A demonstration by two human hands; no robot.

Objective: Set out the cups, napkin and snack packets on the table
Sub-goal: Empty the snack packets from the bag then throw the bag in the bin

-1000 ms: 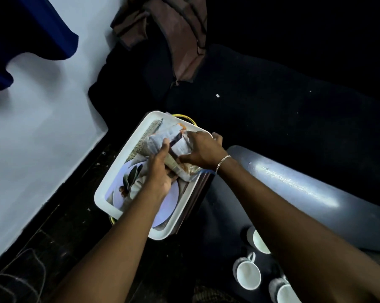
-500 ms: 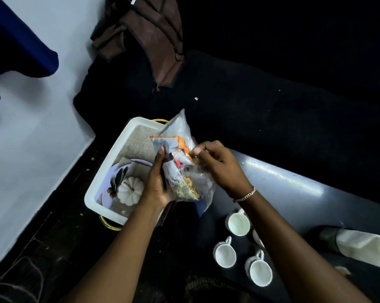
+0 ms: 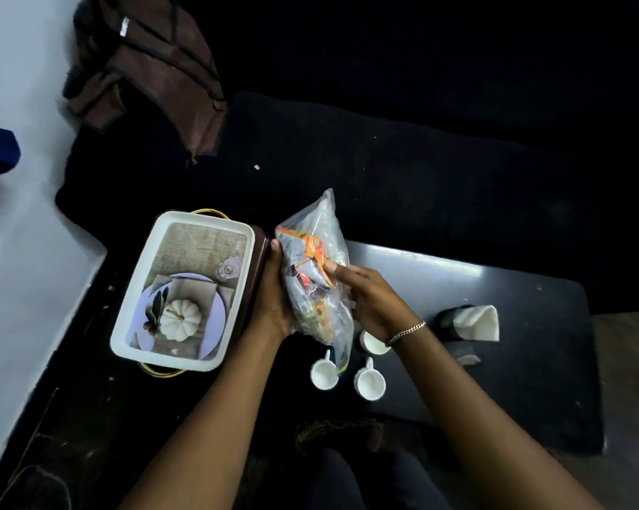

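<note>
Both hands are on the clear bag of snack packets (image 3: 312, 274), held up over the left end of the dark counter (image 3: 524, 362): left hand (image 3: 273, 296) cupping its side, right hand (image 3: 369, 301) with its grip pinching the front. Three white cups (image 3: 370, 382) sit just below it, a folded napkin (image 3: 478, 322) farther right, and the white tray (image 3: 185, 292) lies just left of the bag.

White cups (image 3: 324, 374), dark table (image 3: 531, 362), clear bag (image 3: 316, 274) with orange packets

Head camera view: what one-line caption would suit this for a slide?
Both hands, left and right, hold a clear bag of snack packets above three white cups.
</note>
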